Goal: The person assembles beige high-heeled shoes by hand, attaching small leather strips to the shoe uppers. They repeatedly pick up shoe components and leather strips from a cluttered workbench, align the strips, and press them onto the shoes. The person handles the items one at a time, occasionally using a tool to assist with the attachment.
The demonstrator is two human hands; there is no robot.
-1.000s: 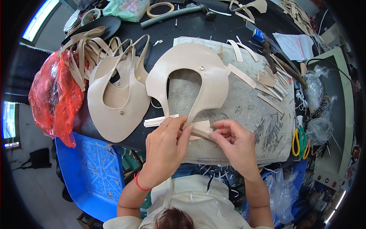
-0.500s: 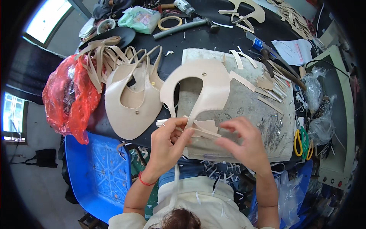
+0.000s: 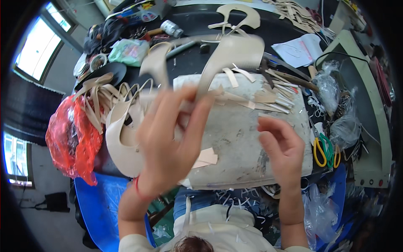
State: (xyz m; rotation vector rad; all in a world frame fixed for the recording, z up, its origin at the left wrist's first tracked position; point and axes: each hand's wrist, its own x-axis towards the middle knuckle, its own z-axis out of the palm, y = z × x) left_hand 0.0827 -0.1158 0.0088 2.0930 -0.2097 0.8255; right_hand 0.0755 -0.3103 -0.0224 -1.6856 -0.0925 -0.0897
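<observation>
My left hand [image 3: 168,134], smeared by motion, is raised over the near left of the work board and grips a curved beige shoe upper [image 3: 241,52] by its strap. The upper stands up beyond my fingers, its far-left part blurred. My right hand [image 3: 285,153] hovers over the right of the board, fingers loosely bent and apart from the thumb, with nothing between them. Beneath my left hand, small beige leather pieces [image 3: 206,157] lie on the board. A stack of similar shoe uppers [image 3: 119,145] lies to the left, partly hidden by my left hand.
The grey, stained board [image 3: 247,155] carries leather strips [image 3: 235,99] toward its far right. Scissors [image 3: 320,153] lie beyond its right edge. On the left are a red plastic bag [image 3: 69,138] and a blue basin [image 3: 94,210]. Another upper [image 3: 247,14] lies at the back.
My left hand has lifted the upper up and away from the board's near edge, leaving small leather pieces there. My right hand has drawn away to the right. The view has shifted too.
</observation>
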